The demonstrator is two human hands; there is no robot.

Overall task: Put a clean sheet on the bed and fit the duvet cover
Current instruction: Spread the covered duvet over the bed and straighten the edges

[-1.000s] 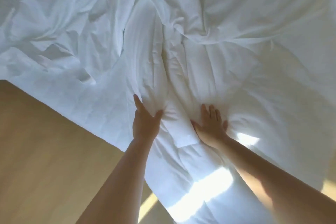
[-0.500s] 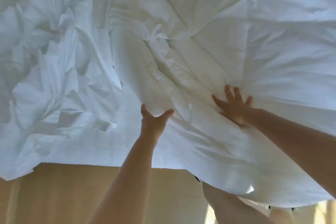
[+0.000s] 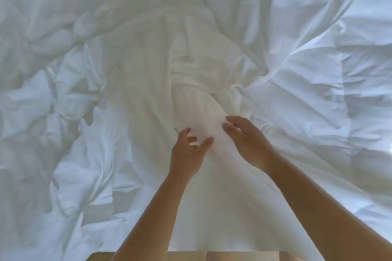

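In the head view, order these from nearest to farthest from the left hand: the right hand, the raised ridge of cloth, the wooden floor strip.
1. Raised ridge of cloth, just ahead of the left hand.
2. Right hand, close on the right side.
3. Wooden floor strip, at the bottom of the picture.

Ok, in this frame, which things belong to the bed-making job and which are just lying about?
Part of the job:
- white bedding, crumpled across the bed
- bunched ridge of fabric in the middle
- left hand and right hand, both open at the ridge's near end

Not part of it:
- only a strip of wooden floor along the bottom edge
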